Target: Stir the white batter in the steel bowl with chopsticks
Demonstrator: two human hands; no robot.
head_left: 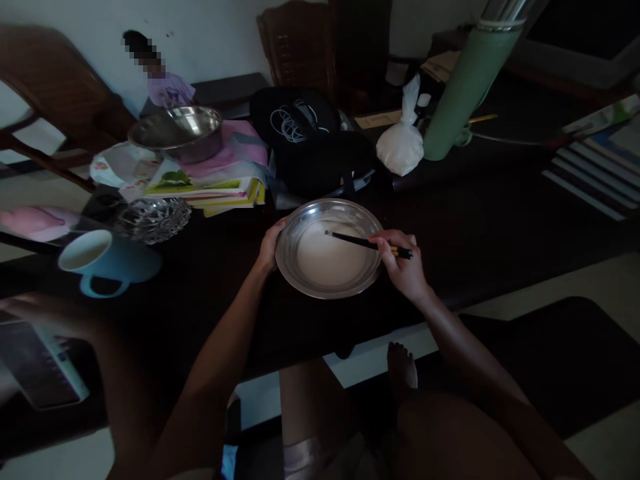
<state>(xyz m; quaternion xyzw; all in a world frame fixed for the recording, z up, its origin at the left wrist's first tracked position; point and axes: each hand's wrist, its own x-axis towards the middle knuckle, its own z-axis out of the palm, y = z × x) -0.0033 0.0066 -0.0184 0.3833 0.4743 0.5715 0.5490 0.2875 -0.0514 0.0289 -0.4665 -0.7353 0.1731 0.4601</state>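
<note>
My left hand pinches the rim of the bowl on the dark surface — my right hand has its grip pressed around chopsticks, tips in the batter — it looks smooth and pale already, so little stirring seems left

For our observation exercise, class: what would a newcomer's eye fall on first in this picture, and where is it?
First, the shiny round steel bowl of pale batter at the near edge of the dark table, with the left hand on its rim and the right hand holding black chopsticks over it. Next, the tall green flask and knotted white bag behind, and the light blue mug at far left.
</note>
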